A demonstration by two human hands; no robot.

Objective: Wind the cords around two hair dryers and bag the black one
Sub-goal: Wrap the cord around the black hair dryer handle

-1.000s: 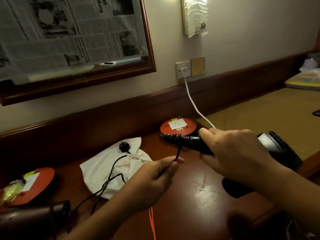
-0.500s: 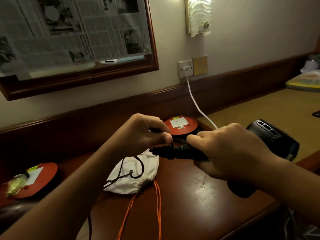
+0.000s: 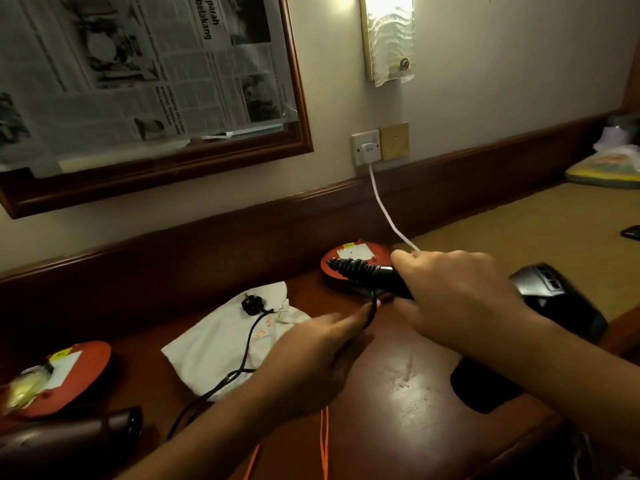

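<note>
Left hand (image 3: 311, 355): bare, its outline softened by motion blur.
Right hand (image 3: 460, 299): bare, with knuckles and tendon lines sharply lit.
Left forearm (image 3: 207, 441): bare and slender from wrist to the view's lower edge.
Right forearm (image 3: 588, 368): bare from wrist to the right edge, partly shadowed.

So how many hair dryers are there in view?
2. A black plastic hair dryer is at the right, its handle gripped by the right hand. A dark brown hair dryer lies at the lower left, partly cut off. None else shows.
</note>
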